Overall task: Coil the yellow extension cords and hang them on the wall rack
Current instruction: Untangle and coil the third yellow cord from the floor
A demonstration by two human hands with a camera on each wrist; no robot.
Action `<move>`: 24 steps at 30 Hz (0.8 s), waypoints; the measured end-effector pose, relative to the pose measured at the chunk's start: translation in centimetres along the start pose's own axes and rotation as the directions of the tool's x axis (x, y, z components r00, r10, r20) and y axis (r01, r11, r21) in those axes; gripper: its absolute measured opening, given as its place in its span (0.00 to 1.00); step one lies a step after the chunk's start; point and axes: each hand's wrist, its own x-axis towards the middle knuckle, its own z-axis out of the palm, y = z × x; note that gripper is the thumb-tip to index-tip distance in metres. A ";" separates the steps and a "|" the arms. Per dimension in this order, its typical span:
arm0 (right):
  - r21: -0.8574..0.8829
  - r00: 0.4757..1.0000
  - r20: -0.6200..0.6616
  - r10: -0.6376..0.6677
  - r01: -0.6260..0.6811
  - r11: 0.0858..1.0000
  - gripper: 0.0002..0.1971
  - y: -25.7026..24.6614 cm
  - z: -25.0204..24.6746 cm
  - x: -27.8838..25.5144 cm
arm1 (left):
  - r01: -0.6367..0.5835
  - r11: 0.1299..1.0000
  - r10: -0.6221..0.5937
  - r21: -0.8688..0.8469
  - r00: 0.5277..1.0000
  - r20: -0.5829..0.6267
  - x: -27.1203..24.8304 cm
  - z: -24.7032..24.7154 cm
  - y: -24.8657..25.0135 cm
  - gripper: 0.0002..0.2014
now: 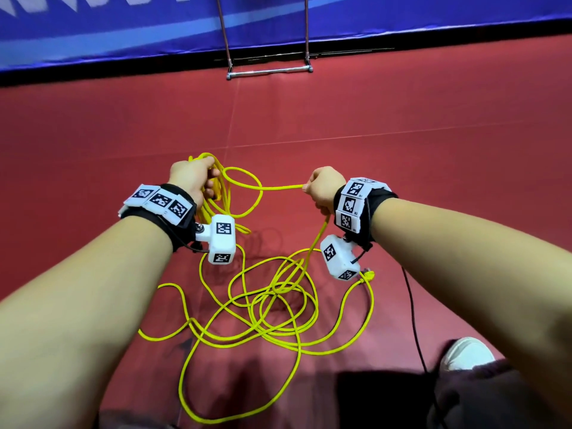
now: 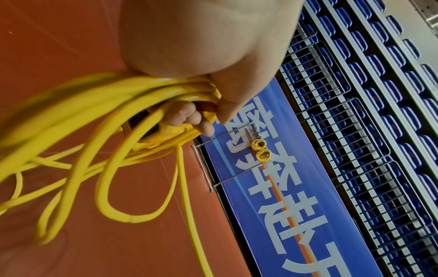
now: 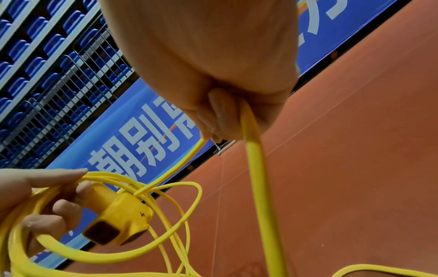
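My left hand (image 1: 192, 178) grips a bundle of coiled loops of the yellow extension cord (image 1: 272, 305) together with its yellow socket block (image 3: 118, 211). From that bundle a strand runs right to my right hand (image 1: 323, 188), which is closed in a fist round the cord. Below the fist the cord drops to a loose tangle on the red floor, ending in a yellow plug (image 1: 368, 275). The metal rack (image 1: 269, 71) stands ahead against the blue wall. In the left wrist view two small yellow coils (image 2: 260, 151) hang on the rack (image 2: 227, 161).
A blue banner wall (image 1: 123, 26) closes off the red floor ahead, with wire fencing and blue seats (image 2: 355, 93) behind it. My white shoe (image 1: 467, 352) and dark trouser leg are at the lower right. A thin black cable (image 1: 414, 320) hangs from my right wrist.
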 end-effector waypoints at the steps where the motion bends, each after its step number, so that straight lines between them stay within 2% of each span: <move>1: -0.057 1.000 0.019 0.006 -0.005 0.998 0.06 0.1 -0.3 0.0 | -0.014 1.000 0.014 0.015 1.000 0.012 -0.1 0.2 -0.1 0.11; 3: -0.113 0.996 0.090 -0.010 0.020 0.993 0.02 0.7 -1.2 -0.2 | -0.041 0.999 0.040 0.036 0.999 0.036 -0.2 0.6 -0.2 0.12; 7: -0.100 0.983 0.183 0.016 0.003 0.995 0.05 1.3 -2.2 -0.9 | -0.094 0.994 0.092 0.052 0.995 0.046 -0.8 1.4 -0.4 0.11; 9: -0.074 0.965 0.237 0.114 -0.099 0.992 0.12 0.7 -1.8 -0.9 | -0.087 0.995 0.084 0.051 0.994 0.066 -1.2 1.9 -0.4 0.10; 11: 0.034 0.928 0.299 0.223 -0.243 0.969 0.16 0.0 -1.1 -1.1 | -0.057 0.998 0.053 0.040 0.994 0.099 -1.5 2.4 -0.2 0.09; 16: 0.259 0.878 0.385 0.283 -0.398 0.880 0.16 -1.0 -0.6 -1.2 | -0.033 0.997 0.019 0.071 0.980 0.197 -2.3 3.6 -0.1 0.10; 19: 0.342 0.820 0.500 0.278 -0.482 0.807 0.16 -2.0 -1.2 -1.5 | -0.041 0.995 0.017 0.093 0.970 0.241 -2.7 4.2 -0.1 0.11; 24: 0.477 0.752 0.640 0.158 -0.550 0.685 0.17 -3.0 -1.2 -1.9 | -0.056 0.987 0.005 0.148 0.946 0.325 -3.8 5.3 -0.2 0.11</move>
